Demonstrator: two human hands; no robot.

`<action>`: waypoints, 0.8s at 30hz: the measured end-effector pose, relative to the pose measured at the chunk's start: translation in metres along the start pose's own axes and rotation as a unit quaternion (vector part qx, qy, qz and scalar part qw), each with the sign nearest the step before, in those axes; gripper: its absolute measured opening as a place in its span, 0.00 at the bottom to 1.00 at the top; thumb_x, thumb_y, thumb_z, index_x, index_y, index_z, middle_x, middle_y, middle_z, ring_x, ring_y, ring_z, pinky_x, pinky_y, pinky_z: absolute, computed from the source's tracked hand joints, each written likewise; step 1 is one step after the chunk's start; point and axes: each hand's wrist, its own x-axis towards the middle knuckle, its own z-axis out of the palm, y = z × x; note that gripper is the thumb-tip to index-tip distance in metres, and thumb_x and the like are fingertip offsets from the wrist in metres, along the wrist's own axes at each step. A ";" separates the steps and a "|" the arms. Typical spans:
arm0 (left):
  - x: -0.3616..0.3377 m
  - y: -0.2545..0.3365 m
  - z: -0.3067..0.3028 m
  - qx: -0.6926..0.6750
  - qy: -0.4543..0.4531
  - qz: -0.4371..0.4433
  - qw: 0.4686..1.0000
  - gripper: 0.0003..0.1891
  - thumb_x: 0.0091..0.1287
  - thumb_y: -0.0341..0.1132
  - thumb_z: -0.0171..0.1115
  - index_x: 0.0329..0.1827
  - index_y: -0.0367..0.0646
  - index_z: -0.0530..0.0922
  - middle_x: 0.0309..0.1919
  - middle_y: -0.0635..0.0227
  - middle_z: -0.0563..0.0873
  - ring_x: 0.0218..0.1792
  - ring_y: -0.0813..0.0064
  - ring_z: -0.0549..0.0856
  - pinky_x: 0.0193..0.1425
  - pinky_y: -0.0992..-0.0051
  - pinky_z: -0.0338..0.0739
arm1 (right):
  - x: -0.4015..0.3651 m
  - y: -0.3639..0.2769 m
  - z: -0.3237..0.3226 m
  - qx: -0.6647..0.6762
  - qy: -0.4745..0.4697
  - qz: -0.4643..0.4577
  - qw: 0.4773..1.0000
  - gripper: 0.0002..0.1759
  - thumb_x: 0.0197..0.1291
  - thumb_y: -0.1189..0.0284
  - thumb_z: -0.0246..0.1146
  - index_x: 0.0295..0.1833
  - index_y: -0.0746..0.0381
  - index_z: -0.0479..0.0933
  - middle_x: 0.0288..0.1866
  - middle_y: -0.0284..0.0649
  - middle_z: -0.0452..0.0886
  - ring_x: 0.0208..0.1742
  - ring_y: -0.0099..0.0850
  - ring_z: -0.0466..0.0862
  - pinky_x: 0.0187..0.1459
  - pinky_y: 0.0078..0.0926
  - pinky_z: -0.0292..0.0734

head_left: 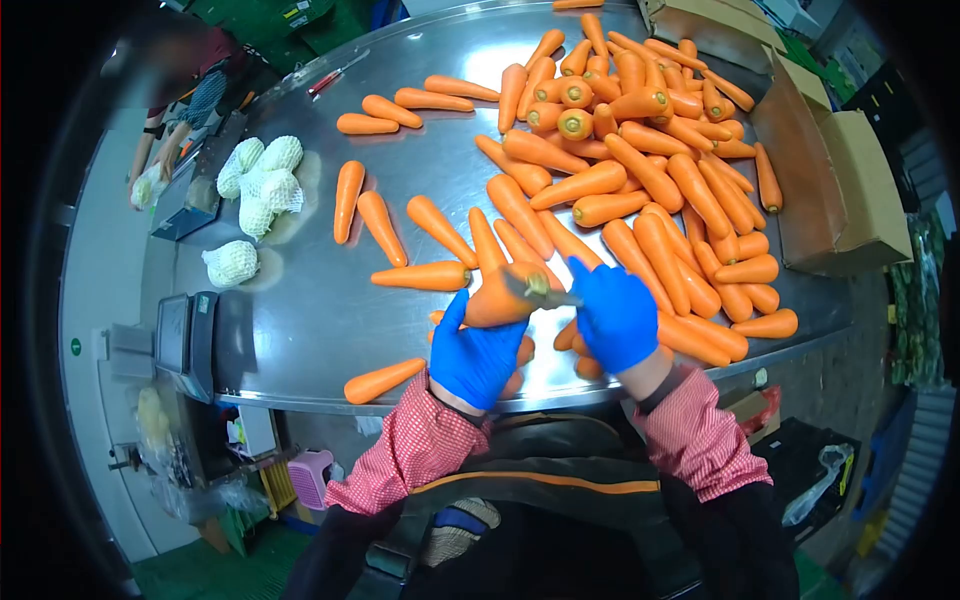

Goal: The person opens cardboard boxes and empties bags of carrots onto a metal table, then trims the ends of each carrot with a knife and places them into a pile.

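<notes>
My left hand (478,345), in a blue glove, is closed around a carrot (493,300) held just above the metal table. My right hand (617,315), also blue-gloved, grips a small knife (562,298); its handle is hidden in my fingers. The knife's blurred blade lies against the carrot's greenish stem end. Right below and beside my hands lie more loose carrots, partly covered by the gloves. A single carrot (384,381) rests left of my left wrist, near the table's front edge.
A large pile of carrots (650,180) covers the right of the metal table (310,330). An open cardboard box (850,190) stands at the right edge. Net-wrapped white produce (268,185) and a scale (187,345) are at left. Another person (195,90) works at far left.
</notes>
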 end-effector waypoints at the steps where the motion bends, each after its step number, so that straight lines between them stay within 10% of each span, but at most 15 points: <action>1: -0.008 0.005 0.006 0.234 0.037 0.088 0.968 0.25 0.73 0.45 0.49 0.64 0.35 0.66 0.59 0.52 0.75 0.61 0.58 0.76 0.69 0.60 0.69 | -0.005 0.013 0.011 0.095 -0.023 0.081 0.992 0.26 0.49 0.71 0.67 0.57 0.59 0.75 0.35 0.41 0.78 0.36 0.41 0.79 0.35 0.36 0.73; 2: -0.017 0.008 0.019 0.453 0.068 0.172 0.872 0.23 0.73 0.42 0.50 0.63 0.34 0.67 0.58 0.52 0.76 0.60 0.59 0.77 0.68 0.60 0.71 | -0.011 0.027 0.021 0.185 -0.031 0.164 0.968 0.21 0.53 0.73 0.63 0.55 0.59 0.76 0.38 0.43 0.79 0.38 0.44 0.81 0.36 0.38 0.75; 6: -0.040 0.101 0.031 0.245 0.111 0.116 0.956 0.20 0.70 0.44 0.57 0.57 0.39 0.72 0.51 0.57 0.81 0.52 0.63 0.82 0.59 0.64 0.77 | -0.019 0.034 0.017 0.101 0.059 0.174 0.978 0.17 0.58 0.75 0.59 0.55 0.59 0.76 0.38 0.47 0.80 0.40 0.47 0.81 0.41 0.40 0.77; 8: -0.045 0.179 -0.007 0.335 0.236 0.124 0.904 0.21 0.69 0.46 0.59 0.57 0.42 0.72 0.49 0.59 0.81 0.48 0.62 0.83 0.55 0.62 0.80 | -0.026 0.030 0.023 0.089 0.036 0.179 0.979 0.17 0.58 0.75 0.59 0.55 0.59 0.77 0.38 0.47 0.80 0.40 0.47 0.81 0.41 0.39 0.77; 11: -0.056 0.258 -0.049 0.655 0.426 0.129 0.610 0.30 0.59 0.50 0.68 0.60 0.44 0.70 0.45 0.60 0.80 0.46 0.59 0.83 0.47 0.57 0.82 | -0.031 0.016 0.030 0.098 0.003 0.201 0.975 0.16 0.60 0.75 0.59 0.54 0.59 0.77 0.38 0.46 0.80 0.39 0.46 0.81 0.41 0.38 0.77; 16: -0.039 0.247 -0.053 0.900 0.380 0.197 0.080 0.33 0.59 0.44 0.70 0.66 0.42 0.68 0.47 0.59 0.78 0.50 0.60 0.81 0.55 0.62 0.78 | -0.026 0.002 0.025 0.090 -0.031 0.219 0.971 0.13 0.62 0.75 0.59 0.52 0.59 0.78 0.38 0.47 0.79 0.39 0.46 0.82 0.40 0.36 0.77; 18: -0.010 0.194 -0.014 0.908 0.266 0.279 0.165 0.34 0.60 0.41 0.70 0.68 0.44 0.68 0.50 0.56 0.77 0.52 0.58 0.80 0.57 0.63 0.75 | -0.027 0.003 0.024 0.093 -0.033 0.219 0.971 0.14 0.61 0.75 0.60 0.53 0.59 0.78 0.37 0.46 0.79 0.38 0.45 0.82 0.39 0.36 0.77; 20: 0.034 0.151 -0.037 0.863 0.121 0.328 0.366 0.32 0.59 0.38 0.71 0.67 0.44 0.70 0.48 0.54 0.78 0.50 0.56 0.80 0.56 0.64 0.75 | -0.028 0.005 0.023 0.100 -0.042 0.207 0.972 0.15 0.59 0.75 0.61 0.53 0.58 0.78 0.36 0.46 0.79 0.37 0.45 0.82 0.39 0.35 0.77; 24: 0.103 0.067 -0.008 0.970 0.185 0.134 0.086 0.49 0.55 0.61 0.66 0.75 0.45 0.57 0.42 0.58 0.83 0.46 0.58 0.82 0.47 0.60 0.76 | -0.028 0.009 0.022 0.129 -0.065 0.180 0.973 0.16 0.57 0.73 0.62 0.53 0.57 0.78 0.35 0.42 0.80 0.36 0.44 0.81 0.38 0.38 0.77</action>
